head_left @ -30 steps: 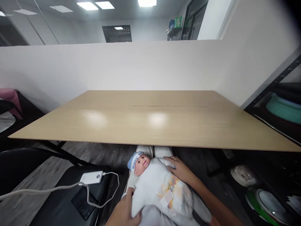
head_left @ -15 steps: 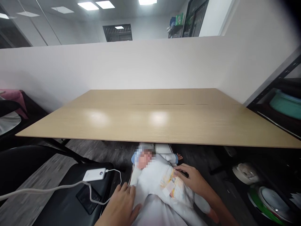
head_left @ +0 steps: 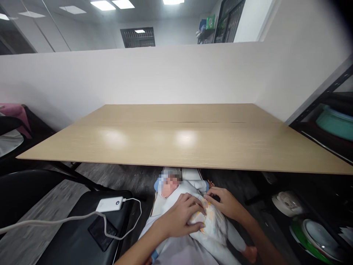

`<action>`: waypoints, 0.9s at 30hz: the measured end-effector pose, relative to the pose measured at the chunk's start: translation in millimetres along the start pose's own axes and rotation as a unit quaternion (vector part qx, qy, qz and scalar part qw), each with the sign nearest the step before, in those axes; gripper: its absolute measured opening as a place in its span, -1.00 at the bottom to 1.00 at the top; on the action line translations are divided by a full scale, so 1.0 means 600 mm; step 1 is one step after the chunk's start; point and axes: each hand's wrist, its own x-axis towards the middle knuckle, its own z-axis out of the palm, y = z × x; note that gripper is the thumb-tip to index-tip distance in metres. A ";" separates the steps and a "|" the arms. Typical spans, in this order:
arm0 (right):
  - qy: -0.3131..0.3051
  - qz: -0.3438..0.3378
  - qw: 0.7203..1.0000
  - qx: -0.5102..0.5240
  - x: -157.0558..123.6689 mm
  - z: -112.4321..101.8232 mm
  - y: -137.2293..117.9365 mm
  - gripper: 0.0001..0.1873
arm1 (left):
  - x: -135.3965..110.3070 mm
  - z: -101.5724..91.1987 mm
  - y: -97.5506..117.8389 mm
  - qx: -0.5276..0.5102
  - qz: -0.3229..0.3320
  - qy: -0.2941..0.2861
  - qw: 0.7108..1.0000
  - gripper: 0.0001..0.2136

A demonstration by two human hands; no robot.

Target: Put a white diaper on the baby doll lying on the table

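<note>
1 splayed left hand (head_left: 182,216) partly hides the doll's (head_left: 182,190) diaper (head_left: 217,217), right hand's (head_left: 224,201) grip unclear.

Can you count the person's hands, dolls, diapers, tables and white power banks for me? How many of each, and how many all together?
Person's hands: 2, left hand and right hand
Doll: 1
Diaper: 1
Table: 1
White power bank: 1
Total: 6

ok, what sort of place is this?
Possibly an office-like training room: a wood-toned table by a white partition, ceiling light panels beyond, and a diapered doll.
</note>
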 end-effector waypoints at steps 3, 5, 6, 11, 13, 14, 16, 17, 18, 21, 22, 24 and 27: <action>-0.022 -0.017 0.999 0.028 -0.011 -0.005 -0.010 -0.71 | -0.005 0.006 -0.003 -0.017 -0.005 0.021 1.000 -0.72; -0.018 -0.029 0.999 0.029 -0.017 -0.001 -0.008 -0.71 | -0.006 0.011 -0.004 -0.031 -0.016 0.035 0.999 -0.76; -0.012 -0.035 0.999 0.024 -0.018 0.002 -0.003 -0.70 | -0.005 0.014 -0.004 -0.035 -0.022 0.038 0.998 -0.79; 0.018 -0.051 0.999 -0.001 -0.001 0.018 0.045 -0.69 | -0.002 0.013 0.001 -0.041 -0.035 0.037 0.998 -0.89; 0.038 -0.046 0.998 -0.009 0.012 0.016 0.066 -0.70 | -0.003 0.004 0.008 -0.048 -0.040 0.041 0.997 -0.90; 0.051 -0.041 0.998 -0.016 0.018 0.014 0.073 -0.69 | -0.006 -0.002 0.012 -0.052 -0.044 0.044 0.997 -0.90; 0.076 -0.030 0.996 -0.032 0.028 0.007 0.076 -0.69 | -0.014 -0.017 0.020 -0.062 -0.052 0.044 0.996 -0.89; 0.085 -0.029 0.995 -0.037 0.031 0.005 0.069 -0.70 | -0.019 -0.024 0.024 -0.070 -0.051 0.037 0.996 -0.89; 0.089 -0.034 0.995 -0.039 0.032 0.004 0.057 -0.71 | -0.025 -0.031 0.027 -0.082 -0.047 0.027 0.995 -0.88; 0.045 -0.089 0.994 -0.033 0.025 0.013 0.000 -0.73 | -0.043 -0.044 0.034 -0.115 -0.026 -0.023 0.993 -0.87; 0.017 -0.110 0.993 -0.035 0.020 0.018 -0.020 -0.73 | -0.048 -0.045 0.035 -0.120 -0.024 -0.037 0.992 -0.86; -0.030 -0.131 0.990 -0.049 0.004 0.028 -0.049 -0.75 | -0.053 -0.045 0.038 -0.121 -0.029 -0.052 0.991 -0.85; -0.049 -0.109 0.990 -0.080 -0.034 0.023 -0.050 -0.78 | -0.039 -0.040 0.040 -0.094 -0.045 -0.030 0.994 -0.84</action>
